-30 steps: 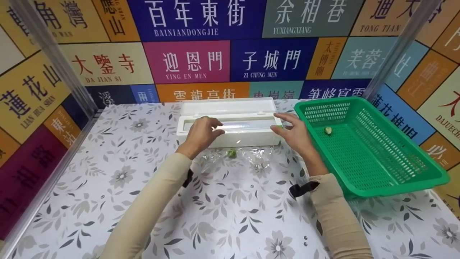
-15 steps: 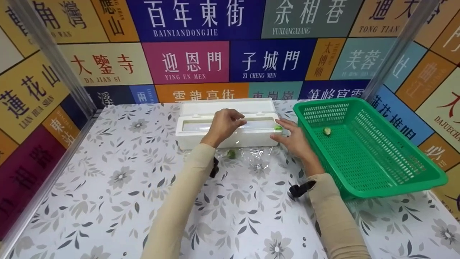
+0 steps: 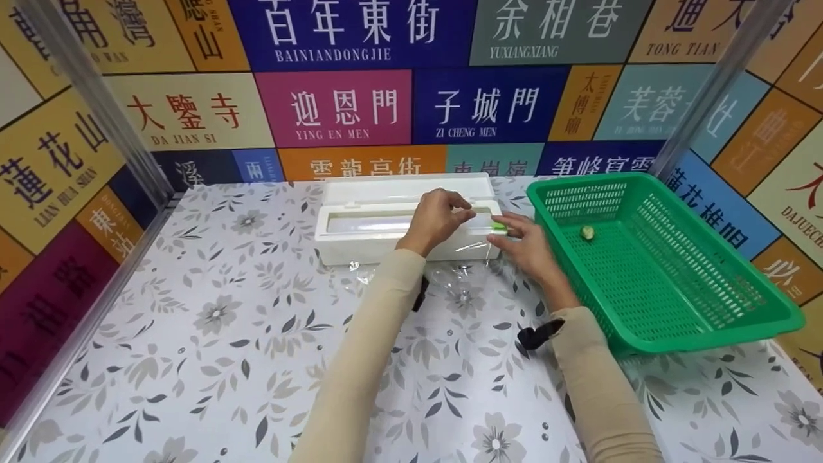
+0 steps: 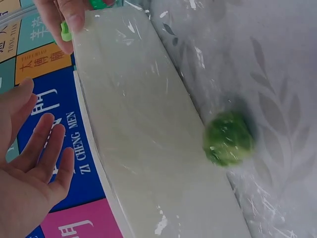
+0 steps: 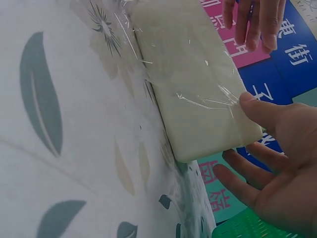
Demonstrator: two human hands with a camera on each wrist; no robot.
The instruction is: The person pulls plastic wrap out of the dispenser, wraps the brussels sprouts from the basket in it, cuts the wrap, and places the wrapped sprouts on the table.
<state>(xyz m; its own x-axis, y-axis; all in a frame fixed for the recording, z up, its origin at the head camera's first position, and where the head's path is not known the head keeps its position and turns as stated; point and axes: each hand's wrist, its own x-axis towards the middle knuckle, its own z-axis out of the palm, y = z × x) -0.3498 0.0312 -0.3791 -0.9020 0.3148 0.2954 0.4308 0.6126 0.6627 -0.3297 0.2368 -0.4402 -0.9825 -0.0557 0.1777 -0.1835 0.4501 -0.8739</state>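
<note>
A white cling film box (image 3: 366,249) stands at the back of the table with its lid raised. Clear film (image 3: 460,280) hangs down its front and spreads on the tablecloth. A small green Brussels sprout (image 4: 229,141) lies close to the front of the box under the film; my left arm hides it in the head view. At the box's right end, my right hand (image 3: 530,249) has thumb and forefinger around a bright green slide cutter (image 3: 499,226). My left hand (image 3: 436,218) hovers over the box's right half, its fingers loosely bent and holding nothing.
To the right stands a green perforated basket (image 3: 714,344), with one small pale sprout (image 3: 586,233) inside. A floral cloth (image 3: 212,360) covers the table. Behind the box rises a wall (image 3: 347,106) of coloured sign panels.
My left hand has moved right along the top of the box, and its forearm now covers the sprout in the head view. My right hand has closed in slightly around the green slide cutter.
</note>
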